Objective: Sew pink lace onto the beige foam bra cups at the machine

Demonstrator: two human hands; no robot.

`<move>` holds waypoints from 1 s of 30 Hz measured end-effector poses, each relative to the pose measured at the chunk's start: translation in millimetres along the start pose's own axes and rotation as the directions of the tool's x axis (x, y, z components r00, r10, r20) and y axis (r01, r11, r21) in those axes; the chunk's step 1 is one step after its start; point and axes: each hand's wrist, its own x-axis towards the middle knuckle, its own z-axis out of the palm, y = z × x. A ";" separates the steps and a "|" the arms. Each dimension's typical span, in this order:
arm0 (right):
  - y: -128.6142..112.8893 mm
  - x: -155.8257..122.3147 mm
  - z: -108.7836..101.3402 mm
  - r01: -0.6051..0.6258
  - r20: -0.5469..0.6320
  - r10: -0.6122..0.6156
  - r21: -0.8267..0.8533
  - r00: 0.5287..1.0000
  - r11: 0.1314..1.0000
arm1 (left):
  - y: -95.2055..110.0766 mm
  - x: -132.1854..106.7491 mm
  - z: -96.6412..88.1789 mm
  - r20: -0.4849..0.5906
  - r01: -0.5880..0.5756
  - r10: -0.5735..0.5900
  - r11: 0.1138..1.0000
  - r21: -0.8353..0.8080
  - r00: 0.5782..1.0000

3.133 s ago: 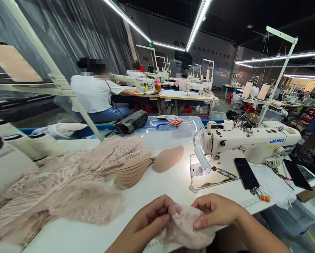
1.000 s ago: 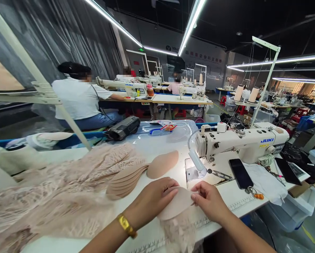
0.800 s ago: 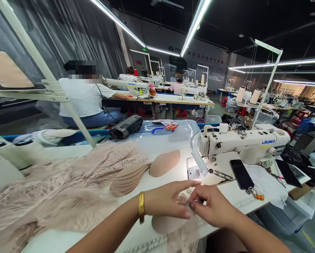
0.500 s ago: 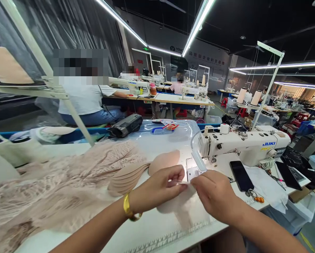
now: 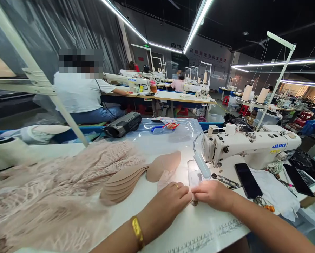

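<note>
A thin, sheer beige piece of fabric (image 5: 164,178) lies beside the sewing machine (image 5: 252,146). My left hand (image 5: 171,202), with a gold bracelet and a ring, is closed on its near edge. Close by, my right hand (image 5: 212,195) pinches the same edge, fingertips almost meeting the left ones. Both hands are low over the table, just in front of the needle area, and cover part of the fabric. Beyond them lie one smooth beige cup-shaped piece (image 5: 164,165) and a fanned stack of similar pieces (image 5: 123,184).
Beige lace fabric (image 5: 67,186) is heaped at the left. Thread snips (image 5: 227,181), a phone (image 5: 248,180) and white cloth (image 5: 274,189) lie at the right. A clear plastic sheet (image 5: 138,135) covers the back. Beyond, a person in white (image 5: 78,93) sits at another machine.
My hands have turned palms down and lowered to the tabletop, still on the fabric. The fabric, which hung toward me, now lies away from me, over the cup piece's edge.
</note>
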 end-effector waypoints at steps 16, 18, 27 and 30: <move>7.1 -17.6 -18.8 -0.111 -0.009 0.112 0.078 0.994 0.991 | 4.0 13.8 27.8 -0.109 0.071 -0.084 0.990 -0.118 0.991; 7.7 -18.4 -19.8 -0.108 -0.007 0.109 0.110 0.994 0.988 | 4.4 15.5 29.1 -0.119 0.083 -0.099 0.988 -0.128 0.988; 8.1 -20.2 -20.2 -0.098 -0.039 0.109 0.213 0.993 0.972 | 7.4 15.6 40.9 -0.155 0.121 -0.154 0.972 -0.200 0.976; 8.7 -20.3 -19.1 -0.094 -0.053 0.108 0.226 0.993 0.970 | 6.4 13.5 51.0 -0.201 0.125 -0.175 0.963 -0.240 0.964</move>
